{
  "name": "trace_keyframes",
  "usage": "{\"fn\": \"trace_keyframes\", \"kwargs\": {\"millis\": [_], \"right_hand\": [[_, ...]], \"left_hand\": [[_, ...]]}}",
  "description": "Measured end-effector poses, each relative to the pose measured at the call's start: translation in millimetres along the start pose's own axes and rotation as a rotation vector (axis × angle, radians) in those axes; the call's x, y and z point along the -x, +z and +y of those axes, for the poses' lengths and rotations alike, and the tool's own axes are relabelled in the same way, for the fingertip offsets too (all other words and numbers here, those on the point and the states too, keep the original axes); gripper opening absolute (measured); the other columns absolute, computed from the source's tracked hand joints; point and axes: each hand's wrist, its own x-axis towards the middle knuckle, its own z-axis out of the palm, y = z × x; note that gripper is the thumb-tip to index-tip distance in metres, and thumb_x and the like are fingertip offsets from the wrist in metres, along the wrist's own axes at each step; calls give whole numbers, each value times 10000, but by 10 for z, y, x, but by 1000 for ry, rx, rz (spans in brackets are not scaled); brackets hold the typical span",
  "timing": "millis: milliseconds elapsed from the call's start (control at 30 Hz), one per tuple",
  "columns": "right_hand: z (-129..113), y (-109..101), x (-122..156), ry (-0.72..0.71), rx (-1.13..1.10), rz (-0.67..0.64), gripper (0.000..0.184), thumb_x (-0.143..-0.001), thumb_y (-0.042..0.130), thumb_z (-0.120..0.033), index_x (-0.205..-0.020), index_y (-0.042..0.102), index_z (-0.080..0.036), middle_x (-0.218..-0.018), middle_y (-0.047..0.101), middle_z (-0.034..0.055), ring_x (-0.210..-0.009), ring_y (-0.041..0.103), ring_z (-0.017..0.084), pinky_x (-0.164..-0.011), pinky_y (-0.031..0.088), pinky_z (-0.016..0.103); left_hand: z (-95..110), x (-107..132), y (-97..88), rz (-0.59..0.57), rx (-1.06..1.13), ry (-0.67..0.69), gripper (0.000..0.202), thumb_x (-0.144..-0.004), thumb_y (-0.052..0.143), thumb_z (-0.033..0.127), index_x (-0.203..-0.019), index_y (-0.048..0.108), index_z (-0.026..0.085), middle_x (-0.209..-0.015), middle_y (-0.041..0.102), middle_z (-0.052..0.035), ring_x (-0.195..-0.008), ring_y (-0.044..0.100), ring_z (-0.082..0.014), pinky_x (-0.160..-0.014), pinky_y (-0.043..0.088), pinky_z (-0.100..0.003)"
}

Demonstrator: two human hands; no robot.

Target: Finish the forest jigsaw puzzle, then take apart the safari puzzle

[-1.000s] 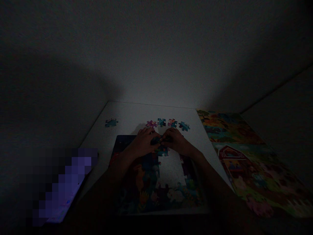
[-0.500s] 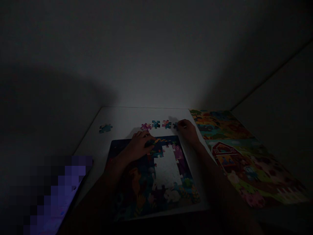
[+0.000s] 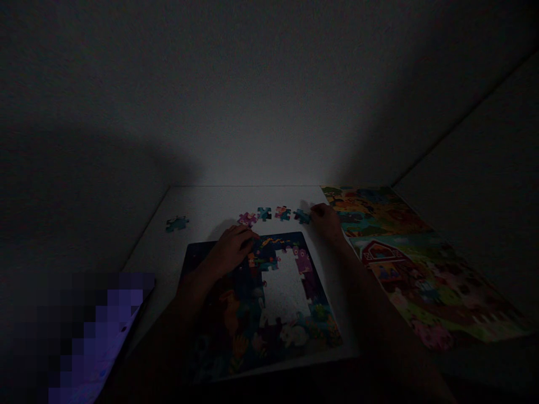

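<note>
A jigsaw puzzle board [image 3: 236,348] with a dark undersea picture lies before me, with a pale gap at its right middle. Across its upper left edge rests my left hand [image 3: 229,247], fingers loosely bent and apart, holding no piece that I can see. Beyond the board, my right hand [image 3: 329,223] is beside a teal puzzle piece [image 3: 302,216]. Its fingers are curled but loosely apart, the tips close to the piece's right edge; whether they touch it is unclear. To the left in the same row lie a pink-and-teal piece [image 3: 283,213], another teal piece [image 3: 264,214] and a purple piece [image 3: 247,219].
A single blue-green piece [image 3: 177,223] lies at the far left of the white table [image 3: 202,205]. On the right are a farm picture [image 3: 425,286] and an animal picture [image 3: 370,207]. A glowing, pixelated screen [image 3: 113,325] stands at lower left. A wall rises behind.
My right hand has shifted off the teal piece towards its right side, so more of that piece shows. My left hand has drawn slightly left on the board. The view has shifted slightly.
</note>
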Motion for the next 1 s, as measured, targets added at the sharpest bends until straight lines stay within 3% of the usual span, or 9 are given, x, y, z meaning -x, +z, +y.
{"fn": "trace_keyframes", "kwargs": {"millis": [300, 533, 767, 1000], "right_hand": [[-141, 100, 89, -138, 162, -38, 246, -863, 575, -293, -1038, 709, -183, -1022, 695, 122, -953, 626, 250, -879, 473, 371], [-217, 163, 133, -203, 134, -96, 273, -848, 614, -278, -1093, 695, -188, -1068, 672, 126, -996, 620, 264, -900, 477, 387], [-221, 124, 110, -186, 117, -143, 285, -845, 625, -278, -1097, 701, -169, -1071, 665, 140, -986, 618, 279, -905, 472, 401], [-160, 123, 89, -188, 181, -119, 365, -870, 611, -337, -1168, 683, -139, -1139, 655, 181, -1112, 584, 318, -968, 450, 440]], "left_hand": [[-151, 13, 4, 184, -168, -200, 298, -925, 444, 207, -1098, 685, 233, -1092, 669, -74, -1065, 591, -254, -973, 472, -447], [-108, 22, 61, 196, -223, -275, 374, -965, 467, 318, -1318, 563, 240, -1343, 585, -96, -1255, 495, -286, -1039, 410, -484], [-88, 21, 24, 164, -186, -272, 294, -970, 465, 306, -1197, 637, 233, -1367, 589, -87, -1295, 482, -273, -1085, 371, -479], [-108, 1, 4, 122, -133, -135, 236, -958, 472, 224, -1108, 654, 235, -1246, 677, -52, -1180, 581, -243, -1062, 401, -447]]}}
